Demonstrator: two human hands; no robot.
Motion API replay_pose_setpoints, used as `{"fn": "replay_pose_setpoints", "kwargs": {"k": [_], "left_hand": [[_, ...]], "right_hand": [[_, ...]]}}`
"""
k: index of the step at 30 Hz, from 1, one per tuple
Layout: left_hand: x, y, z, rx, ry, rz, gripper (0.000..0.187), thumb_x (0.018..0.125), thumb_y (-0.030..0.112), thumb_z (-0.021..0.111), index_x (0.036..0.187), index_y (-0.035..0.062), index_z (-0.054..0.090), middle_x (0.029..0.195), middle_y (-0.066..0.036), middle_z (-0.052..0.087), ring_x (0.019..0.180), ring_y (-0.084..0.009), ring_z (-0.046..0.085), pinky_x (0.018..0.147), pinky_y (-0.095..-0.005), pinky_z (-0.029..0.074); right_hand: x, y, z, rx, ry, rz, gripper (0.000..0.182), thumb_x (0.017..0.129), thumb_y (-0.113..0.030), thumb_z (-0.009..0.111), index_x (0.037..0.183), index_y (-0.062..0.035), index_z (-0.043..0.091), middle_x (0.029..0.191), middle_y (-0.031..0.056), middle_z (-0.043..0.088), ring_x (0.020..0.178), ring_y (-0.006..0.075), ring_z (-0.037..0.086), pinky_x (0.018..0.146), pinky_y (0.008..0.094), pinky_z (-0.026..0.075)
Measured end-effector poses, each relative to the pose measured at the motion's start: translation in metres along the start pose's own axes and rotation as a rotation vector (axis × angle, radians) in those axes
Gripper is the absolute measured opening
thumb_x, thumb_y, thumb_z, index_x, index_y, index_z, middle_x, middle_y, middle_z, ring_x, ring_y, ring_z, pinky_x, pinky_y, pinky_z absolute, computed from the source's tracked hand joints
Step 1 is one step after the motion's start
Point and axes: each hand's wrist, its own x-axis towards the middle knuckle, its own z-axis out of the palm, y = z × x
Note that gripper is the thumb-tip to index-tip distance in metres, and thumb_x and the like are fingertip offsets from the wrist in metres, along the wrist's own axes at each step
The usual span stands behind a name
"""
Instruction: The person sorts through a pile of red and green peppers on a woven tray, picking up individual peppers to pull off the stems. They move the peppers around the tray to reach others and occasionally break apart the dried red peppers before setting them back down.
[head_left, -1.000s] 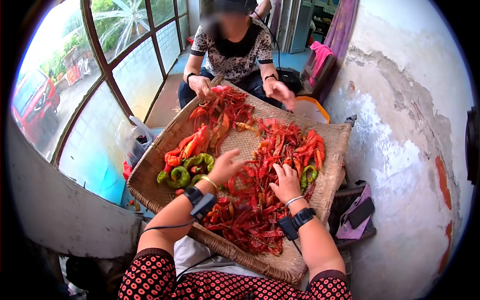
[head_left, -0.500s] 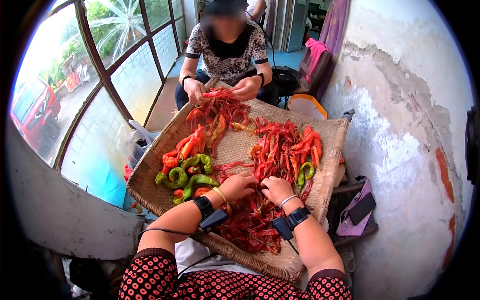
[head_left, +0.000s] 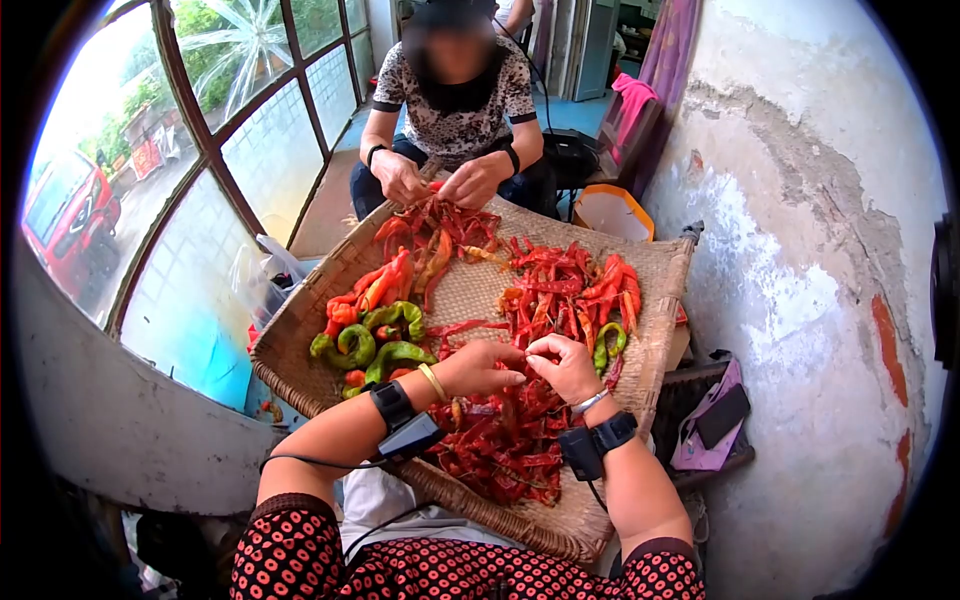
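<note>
A woven tray (head_left: 480, 290) holds red chillies in heaps. Over its near half, my left hand (head_left: 485, 368) and my right hand (head_left: 562, 367) meet at the fingertips. Both are closed in a pinch; whatever lies between the fingers is too small to make out. Dark red dried chillies (head_left: 500, 440) lie under and in front of my hands. Beyond them is a heap of brighter red chillies (head_left: 550, 290), with a curled green pepper (head_left: 608, 345) at its right. Green peppers (head_left: 398, 358) and orange-red peppers (head_left: 390, 280) sit on the left side.
Across the tray, a person in a patterned shirt (head_left: 455, 110) handles red chillies at the far corner. A window (head_left: 265, 130) stands on the left, a rough wall (head_left: 800, 200) on the right. An orange-rimmed container (head_left: 612, 213) and a phone on cloth (head_left: 722, 415) are to the right.
Both my hands have shifted slightly right and upward, and their fingertips have come together. The other person's hands have moved closer together too.
</note>
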Motion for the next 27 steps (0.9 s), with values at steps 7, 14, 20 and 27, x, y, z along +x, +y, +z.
{"fn": "replay_pose_setpoints", "kwargs": {"k": [7,14,20,27], "left_hand": [[-0.001,0.010,-0.013,-0.184,-0.078,-0.201,0.015,0.087,0.018,0.056,0.092,0.0046,0.060,0.068,0.006,0.052,0.058,-0.0025,0.045,0.048,-0.0193,0.037],[0.010,0.011,-0.064,-0.757,0.601,-0.149,0.016,0.087,0.022,0.054,0.086,0.0069,0.056,0.068,0.001,0.054,0.051,-0.0055,0.045,0.046,-0.0187,0.037],[0.019,-0.040,-0.044,-1.033,0.806,-0.253,0.018,0.085,0.020,0.054,0.098,0.0064,0.051,0.079,-0.002,0.057,0.058,-0.0085,0.048,0.049,-0.0203,0.039],[0.023,-0.021,0.022,-0.192,-0.115,-0.099,0.028,0.087,0.029,0.055,0.102,0.0047,0.059,0.079,0.000,0.059,0.059,-0.0050,0.049,0.053,-0.0223,0.043]], "right_hand": [[-0.005,-0.011,0.000,0.070,-0.053,0.055,0.014,0.077,-0.014,0.062,0.086,-0.0023,0.063,0.079,0.0075,0.064,0.072,0.0161,0.060,0.067,0.0274,0.047],[-0.003,0.008,-0.005,-0.204,-0.118,0.093,0.015,0.076,-0.014,0.061,0.088,-0.0053,0.064,0.077,0.0089,0.065,0.070,0.0194,0.062,0.064,0.0294,0.049],[-0.002,0.008,-0.008,-0.238,-0.093,0.118,0.015,0.077,-0.014,0.060,0.088,-0.0056,0.064,0.077,0.0092,0.065,0.069,0.0196,0.062,0.064,0.0301,0.049],[-0.003,0.016,0.000,0.188,0.074,0.247,0.013,0.081,-0.008,0.057,0.092,-0.0013,0.061,0.071,0.0040,0.061,0.063,0.0089,0.056,0.057,0.0235,0.046]]}}
